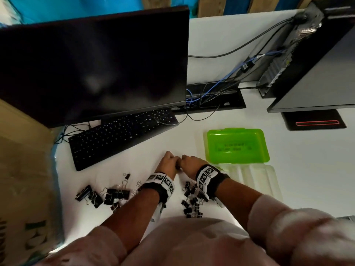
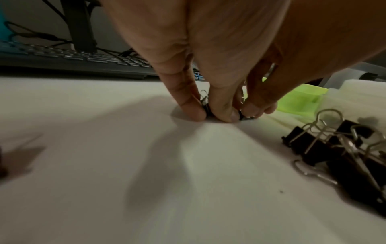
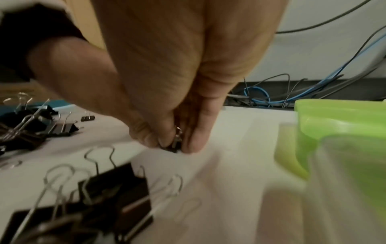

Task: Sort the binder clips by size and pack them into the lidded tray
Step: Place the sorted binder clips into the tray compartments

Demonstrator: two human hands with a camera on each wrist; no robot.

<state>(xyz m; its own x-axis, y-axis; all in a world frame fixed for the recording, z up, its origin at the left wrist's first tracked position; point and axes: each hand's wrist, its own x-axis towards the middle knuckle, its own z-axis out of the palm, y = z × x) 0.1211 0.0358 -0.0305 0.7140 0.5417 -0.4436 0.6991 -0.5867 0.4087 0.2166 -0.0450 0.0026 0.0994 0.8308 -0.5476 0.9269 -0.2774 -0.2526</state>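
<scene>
The white table (image 1: 249, 45) carries a dark monitor (image 1: 92, 64) and keyboard (image 1: 119, 137) at far left, a cable tangle (image 1: 211, 93) behind, and a second screen at far right. The lidded tray (image 1: 255, 181) lies open to the right of the hands, its green lid (image 1: 237, 145) folded back on the far side and its clear, ribbed base nearer.

Both hands meet at the middle of the table. The left hand (image 2: 208, 66) pinches a small binder clip (image 2: 205, 105) against the surface, and the right hand (image 3: 177, 82) pinches another small clip (image 3: 175, 145), so each grip is closed on a clip. The larger clips (image 1: 103, 194) lie heaped near left; the smaller clips (image 1: 192, 198) sit under the right wrist.

To do this step well, probably lift each clip by its black body, not the wire handles, and carry both rightward to one tray channel.

Open room lies between the hands and the tray. The keyboard's near edge crowds the left, and the right wrist hangs just above the small heap, so a careless sweep could scatter it.
</scene>
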